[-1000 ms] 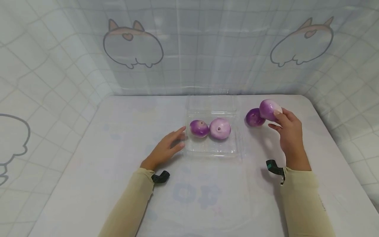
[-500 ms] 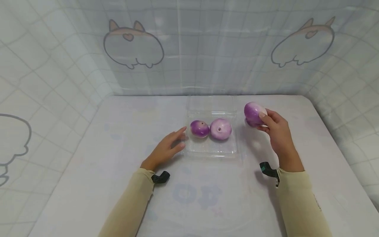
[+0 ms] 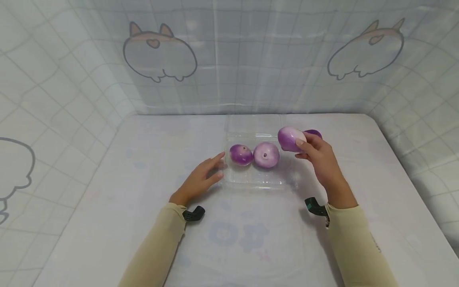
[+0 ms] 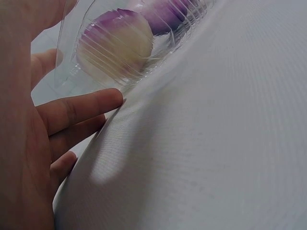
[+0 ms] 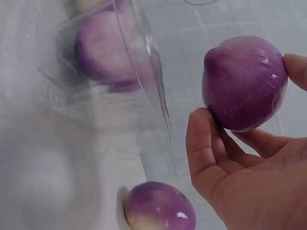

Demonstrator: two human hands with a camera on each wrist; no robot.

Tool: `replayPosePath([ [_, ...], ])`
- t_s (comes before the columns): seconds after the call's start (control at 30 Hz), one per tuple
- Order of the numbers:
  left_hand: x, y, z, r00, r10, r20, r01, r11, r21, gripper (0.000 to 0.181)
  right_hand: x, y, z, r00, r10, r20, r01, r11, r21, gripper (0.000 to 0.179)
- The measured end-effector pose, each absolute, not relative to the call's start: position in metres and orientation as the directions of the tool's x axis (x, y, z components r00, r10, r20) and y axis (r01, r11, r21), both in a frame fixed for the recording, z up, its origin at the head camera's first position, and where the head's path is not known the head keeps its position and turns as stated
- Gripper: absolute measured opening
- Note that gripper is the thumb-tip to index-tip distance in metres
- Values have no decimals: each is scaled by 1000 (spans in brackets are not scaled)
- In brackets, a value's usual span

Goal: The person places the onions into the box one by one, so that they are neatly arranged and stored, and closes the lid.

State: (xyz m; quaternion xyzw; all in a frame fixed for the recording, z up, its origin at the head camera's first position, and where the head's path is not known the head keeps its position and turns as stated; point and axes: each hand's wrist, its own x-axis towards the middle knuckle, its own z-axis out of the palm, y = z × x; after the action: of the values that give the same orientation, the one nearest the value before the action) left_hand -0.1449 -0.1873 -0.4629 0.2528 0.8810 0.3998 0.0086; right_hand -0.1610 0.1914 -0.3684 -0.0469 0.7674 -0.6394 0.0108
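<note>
My right hand point(image 3: 320, 157) holds a purple-and-white onion point(image 3: 291, 139) above the right edge of a clear plastic clamshell box point(image 3: 257, 177). In the right wrist view the thumb and fingers grip this onion point(image 5: 245, 84) from its sides. Two onions sit side by side in the box, a darker purple onion point(image 3: 241, 155) at left and a paler onion point(image 3: 266, 155) at right. Another purple onion point(image 3: 314, 133) lies on the table, partly hidden behind my right hand. My left hand point(image 3: 199, 179) is at the box's left side, its fingers extended by the wall.
The box's transparent lid point(image 3: 254, 124) lies folded back toward the wall curtain point(image 3: 229, 59). A pale patterned cloth covers the table point(image 3: 229, 255). Dark wrist devices point(image 3: 194, 214) stick out from both sleeves.
My right hand has carried its onion leftward, from over the loose onion to the box's right edge. The loose onion shows again behind the hand. My left hand has stayed in place.
</note>
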Motion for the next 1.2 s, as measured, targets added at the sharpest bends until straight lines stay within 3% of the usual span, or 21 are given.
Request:
replayPosePath([
  [0.4, -147, -190, -463, -862, 461, 211, 464, 548, 696, 65, -157, 166, -376, -973, -227, 41, -78, 159, -984, 59],
  [0.8, -147, -190, -466, -864, 454, 216, 459, 536, 709, 65, -147, 136, -380, -935, -355, 5, -96, 239, -966, 59],
  [1.2, -149, -190, -466, -851, 466, 240, 482, 514, 710, 65, -144, 120, -383, -916, -400, 26, -162, 311, -936, 56],
])
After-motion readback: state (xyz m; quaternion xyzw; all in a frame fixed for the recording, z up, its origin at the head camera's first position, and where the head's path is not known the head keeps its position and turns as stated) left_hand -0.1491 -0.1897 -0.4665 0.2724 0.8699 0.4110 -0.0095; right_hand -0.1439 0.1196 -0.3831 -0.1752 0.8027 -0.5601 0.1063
